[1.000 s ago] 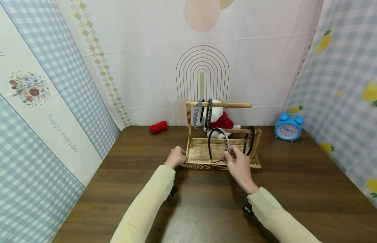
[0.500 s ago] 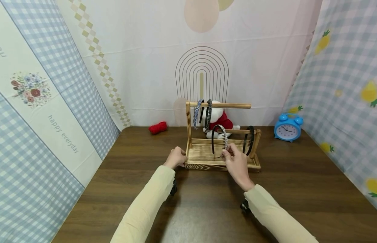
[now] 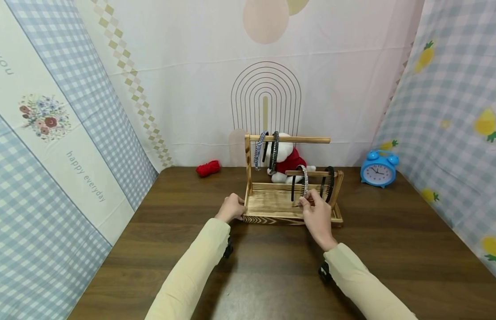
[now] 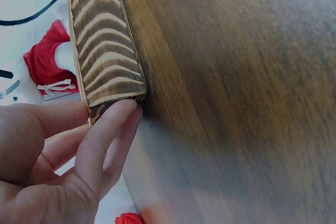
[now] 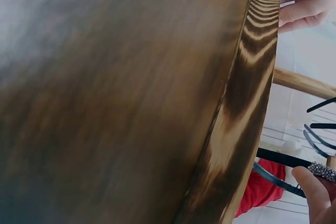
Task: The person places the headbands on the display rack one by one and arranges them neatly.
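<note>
A wooden headband stand (image 3: pixel 268 219) with a tray base and two rods is on the table. My left hand (image 3: pixel 230 207) holds the tray's left front corner; in the left wrist view its fingers (image 4: pixel 97 142) are at the striped end. My right hand (image 3: pixel 318 218) pinches a silver, sparkly headband (image 3: pixel 305 180) by its lower front part. This headband loops over the lower rod (image 3: pixel 318 173), left of a black headband (image 3: pixel 330 182). On the upper rod (image 3: pixel 308 139) hang a blue patterned headband (image 3: pixel 258 153) and a dark headband (image 3: pixel 274 153).
Behind the stand sits a white plush toy in a red top (image 3: pixel 294 161). A red bundle of yarn (image 3: pixel 208 168) lies at the back left of the brown table (image 3: pixel 272 275). At the back right stands a blue alarm clock (image 3: pixel 378 169).
My right hand has moved the silver headband right, from in front of the lower rod's free end to over the rod. The left hand has stayed at the tray corner.
</note>
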The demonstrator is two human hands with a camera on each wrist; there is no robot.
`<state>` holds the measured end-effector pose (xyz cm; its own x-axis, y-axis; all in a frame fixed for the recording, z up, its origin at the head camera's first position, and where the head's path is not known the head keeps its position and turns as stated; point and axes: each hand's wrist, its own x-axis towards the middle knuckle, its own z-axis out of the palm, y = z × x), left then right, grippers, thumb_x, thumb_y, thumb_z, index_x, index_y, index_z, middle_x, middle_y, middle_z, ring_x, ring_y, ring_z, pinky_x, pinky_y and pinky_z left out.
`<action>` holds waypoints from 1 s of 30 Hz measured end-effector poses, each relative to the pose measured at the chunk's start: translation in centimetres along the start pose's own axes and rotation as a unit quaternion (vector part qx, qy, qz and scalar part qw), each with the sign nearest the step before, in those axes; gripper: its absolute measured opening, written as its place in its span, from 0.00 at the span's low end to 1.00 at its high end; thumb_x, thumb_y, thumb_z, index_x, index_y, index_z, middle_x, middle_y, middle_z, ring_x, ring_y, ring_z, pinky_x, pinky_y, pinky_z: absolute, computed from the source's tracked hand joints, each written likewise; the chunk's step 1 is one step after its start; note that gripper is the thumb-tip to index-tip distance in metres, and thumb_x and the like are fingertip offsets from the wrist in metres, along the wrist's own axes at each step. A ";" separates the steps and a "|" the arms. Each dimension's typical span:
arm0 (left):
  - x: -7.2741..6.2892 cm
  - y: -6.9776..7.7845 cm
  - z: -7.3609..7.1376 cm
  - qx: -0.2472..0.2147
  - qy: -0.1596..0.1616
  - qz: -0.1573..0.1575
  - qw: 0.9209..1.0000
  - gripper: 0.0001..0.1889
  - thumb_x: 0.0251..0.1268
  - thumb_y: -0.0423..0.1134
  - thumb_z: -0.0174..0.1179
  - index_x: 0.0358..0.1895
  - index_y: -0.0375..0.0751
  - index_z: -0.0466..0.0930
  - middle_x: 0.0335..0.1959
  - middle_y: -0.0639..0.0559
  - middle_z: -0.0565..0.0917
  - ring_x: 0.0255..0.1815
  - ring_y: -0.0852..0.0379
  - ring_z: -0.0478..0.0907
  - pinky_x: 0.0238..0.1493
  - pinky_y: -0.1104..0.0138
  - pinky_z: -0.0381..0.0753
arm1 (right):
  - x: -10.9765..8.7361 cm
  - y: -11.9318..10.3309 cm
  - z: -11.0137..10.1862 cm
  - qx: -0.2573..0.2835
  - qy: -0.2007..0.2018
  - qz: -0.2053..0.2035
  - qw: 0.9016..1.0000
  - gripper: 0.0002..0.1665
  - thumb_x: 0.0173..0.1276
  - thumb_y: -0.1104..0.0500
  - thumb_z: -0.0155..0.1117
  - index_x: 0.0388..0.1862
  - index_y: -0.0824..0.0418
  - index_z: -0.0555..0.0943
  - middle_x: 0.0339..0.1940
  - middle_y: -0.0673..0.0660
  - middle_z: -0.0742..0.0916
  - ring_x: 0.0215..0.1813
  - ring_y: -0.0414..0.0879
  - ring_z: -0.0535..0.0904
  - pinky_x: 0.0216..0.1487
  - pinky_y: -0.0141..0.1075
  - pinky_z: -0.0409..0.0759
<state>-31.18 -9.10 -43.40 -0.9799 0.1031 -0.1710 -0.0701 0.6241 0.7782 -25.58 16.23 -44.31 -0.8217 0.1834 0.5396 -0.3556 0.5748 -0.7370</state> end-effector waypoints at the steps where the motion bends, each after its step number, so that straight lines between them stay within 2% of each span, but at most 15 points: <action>1: 0.0 0.0 0.0 0.001 0.001 0.001 1.000 0.18 0.66 0.26 0.56 0.58 0.23 0.77 0.54 0.27 0.80 0.26 0.51 0.85 0.29 0.64 0.89 | 0.0 0.1 0.0 -0.003 0.006 -0.001 1.000 0.06 0.71 0.61 0.62 0.35 0.61 0.76 0.31 0.57 0.86 0.36 0.51 0.85 0.38 0.45 0.85; 8: -0.2 -0.1 -0.2 0.005 0.005 0.001 1.000 0.18 0.66 0.26 0.56 0.57 0.23 0.78 0.53 0.27 0.81 0.28 0.49 0.86 0.29 0.63 0.89 | 0.1 0.7 -0.2 -0.010 0.017 0.006 1.000 0.07 0.70 0.63 0.62 0.34 0.62 0.74 0.32 0.59 0.86 0.37 0.52 0.85 0.35 0.43 0.82; 15: -0.3 -0.2 -0.4 0.008 0.010 0.003 1.000 0.18 0.65 0.26 0.56 0.57 0.23 0.78 0.51 0.28 0.82 0.27 0.50 0.86 0.29 0.63 0.89 | 0.5 1.3 -0.2 -0.031 0.035 0.020 0.999 0.08 0.71 0.61 0.62 0.33 0.62 0.75 0.28 0.59 0.86 0.30 0.49 0.80 0.31 0.37 0.75; 19: -0.2 -0.4 -0.4 0.011 0.011 0.002 1.000 0.18 0.64 0.26 0.57 0.57 0.24 0.78 0.51 0.28 0.82 0.26 0.51 0.86 0.29 0.63 0.89 | 0.6 1.6 -0.2 -0.034 0.043 0.029 0.998 0.07 0.70 0.63 0.63 0.33 0.61 0.75 0.27 0.59 0.85 0.30 0.49 0.79 0.30 0.36 0.73; 23: 0.1 -0.5 -0.2 0.008 0.013 0.003 1.000 0.18 0.65 0.27 0.58 0.57 0.25 0.78 0.51 0.28 0.82 0.24 0.53 0.85 0.28 0.65 0.89 | 0.7 1.5 -0.3 -0.035 0.036 0.052 0.997 0.07 0.70 0.61 0.63 0.35 0.62 0.76 0.31 0.60 0.86 0.35 0.52 0.83 0.34 0.40 0.77; 26: -0.1 -0.8 -0.1 0.004 0.017 0.000 1.000 0.20 0.67 0.31 0.58 0.60 0.26 0.77 0.53 0.30 0.82 0.23 0.54 0.84 0.28 0.64 0.89 | 0.7 1.3 -0.4 -0.034 0.015 0.081 0.996 0.10 0.71 0.57 0.62 0.40 0.64 0.77 0.37 0.62 0.87 0.42 0.55 0.85 0.42 0.46 0.83; 28: -0.5 -0.9 -0.1 0.001 0.026 -0.006 1.000 0.23 0.70 0.36 0.58 0.64 0.27 0.73 0.55 0.31 0.81 0.25 0.52 0.84 0.30 0.63 0.89 | 0.5 1.1 -0.6 -0.027 -0.007 0.105 0.994 0.15 0.72 0.54 0.60 0.47 0.65 0.78 0.44 0.65 0.86 0.48 0.58 0.85 0.48 0.49 0.84; 30: -1.3 -1.0 -0.2 0.001 0.051 -0.009 0.999 0.26 0.72 0.42 0.56 0.67 0.29 0.70 0.56 0.33 0.80 0.32 0.49 0.85 0.36 0.60 0.89 | 0.1 0.8 -0.9 -0.019 -0.029 0.125 0.992 0.20 0.73 0.53 0.59 0.54 0.66 0.76 0.51 0.67 0.85 0.54 0.59 0.83 0.54 0.51 0.83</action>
<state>-29.88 -10.02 -43.77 -0.9923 0.0129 -0.1231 -0.0878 0.6274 0.7737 -25.53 17.41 -44.47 -0.9067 0.2784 0.3168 -0.1215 0.5468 -0.8284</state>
